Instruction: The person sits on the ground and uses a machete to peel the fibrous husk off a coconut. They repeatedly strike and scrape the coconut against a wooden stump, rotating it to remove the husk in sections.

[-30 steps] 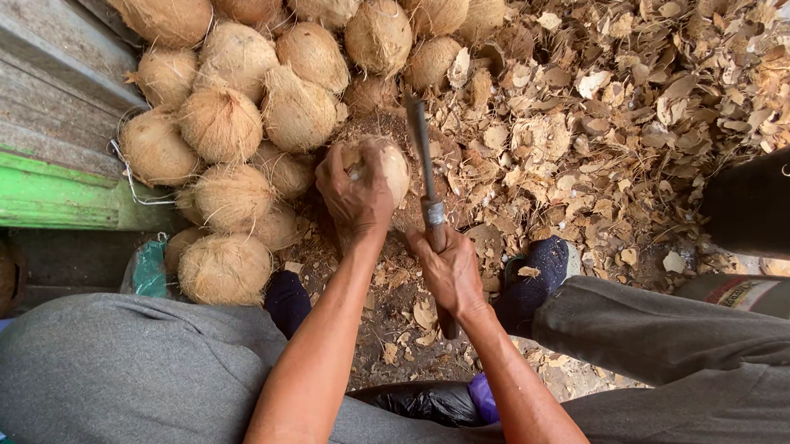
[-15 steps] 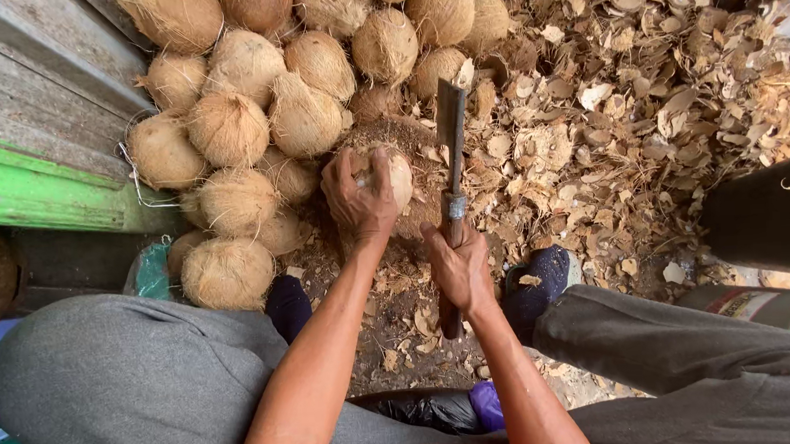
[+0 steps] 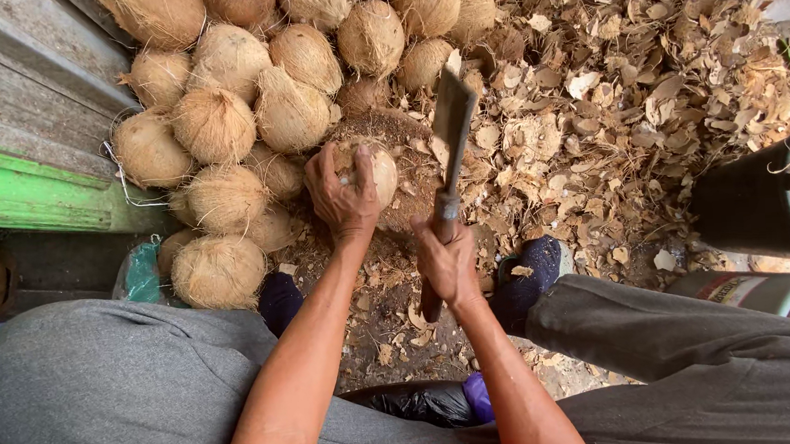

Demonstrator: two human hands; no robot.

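The coconut [image 3: 365, 170] sits on a patch of bare dirt between the person's feet, gripped from above by the left hand [image 3: 342, 193], fingers curled closed over its husk. The right hand [image 3: 446, 263] lies at about four o'clock from it, fingers wrapped tight round the handle of a cleaver [image 3: 449, 135]. The blade's long axis runs from six toward twelve o'clock, raised just beside the coconut at its three o'clock. The left hand is the nearer. A pile of husked coconuts [image 3: 246, 84] crowds ten to twelve o'clock; husk chips [image 3: 609, 96] litter the ground at two o'clock; a black bucket [image 3: 750, 202] stands at three o'clock
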